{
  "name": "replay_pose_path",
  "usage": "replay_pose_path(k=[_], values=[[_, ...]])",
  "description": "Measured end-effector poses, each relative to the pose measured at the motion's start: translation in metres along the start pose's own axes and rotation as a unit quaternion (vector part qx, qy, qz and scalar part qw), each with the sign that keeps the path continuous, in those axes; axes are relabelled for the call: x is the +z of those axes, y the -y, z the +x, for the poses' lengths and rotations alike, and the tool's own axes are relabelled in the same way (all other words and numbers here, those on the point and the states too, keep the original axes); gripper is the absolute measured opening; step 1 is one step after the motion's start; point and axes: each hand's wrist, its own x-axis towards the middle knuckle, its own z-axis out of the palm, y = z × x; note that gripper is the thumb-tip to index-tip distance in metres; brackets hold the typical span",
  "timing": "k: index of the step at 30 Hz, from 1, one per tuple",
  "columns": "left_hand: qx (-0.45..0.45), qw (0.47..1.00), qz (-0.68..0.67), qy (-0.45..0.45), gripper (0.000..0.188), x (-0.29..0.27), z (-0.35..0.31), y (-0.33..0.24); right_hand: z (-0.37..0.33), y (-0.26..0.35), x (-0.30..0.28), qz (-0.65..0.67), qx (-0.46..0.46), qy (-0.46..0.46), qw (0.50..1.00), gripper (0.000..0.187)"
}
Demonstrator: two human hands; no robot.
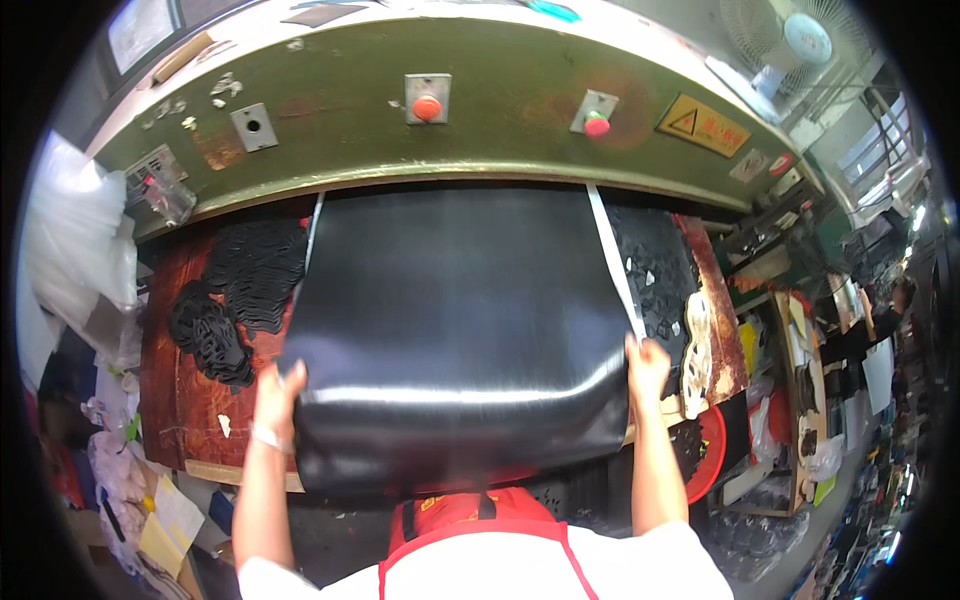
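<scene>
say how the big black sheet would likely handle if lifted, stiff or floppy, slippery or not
Probably more floppy than stiff: the black sheet bends down toward its near edge between the left hand and right hand. It may be slippery, since its surface looks smooth and glossy. It seems unlikely to crack, as the bend is rounded.

A black sheet [460, 290], broad and glossy, laid out on my remote view.
From here I see it spread smooth over the middle of the worktable [180, 410], pale strips showing along its left and right sides; its near end curves downward at the table's front edge, a bright streak of light crossing the bend.
</scene>
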Motion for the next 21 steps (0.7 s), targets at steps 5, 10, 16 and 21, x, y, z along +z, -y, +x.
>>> replay_pose_path(k=[5,10,16,21], values=[[0.177,0.929,0.213,-0.244,0.051,0.054,0.138,-0.052,0.111,0.041,0.060,0.411,0.031,0.141,0.900,0.048],[0.216,0.724,0.652,0.062,0.064,0.164,0.032,0.011,0.072,-0.048,-0.035,-0.155,-0.190,-0.048,0.968,0.052],[0.174,0.650,0.740,0.009,0.067,0.220,0.065,0.013,0.019,-0.128,-0.108,-0.303,-0.036,0.005,0.952,0.081],[0.136,0.631,0.761,-0.073,0.057,0.267,0.167,-0.027,0.039,-0.137,-0.128,-0.289,-0.016,0.021,0.957,0.091]])
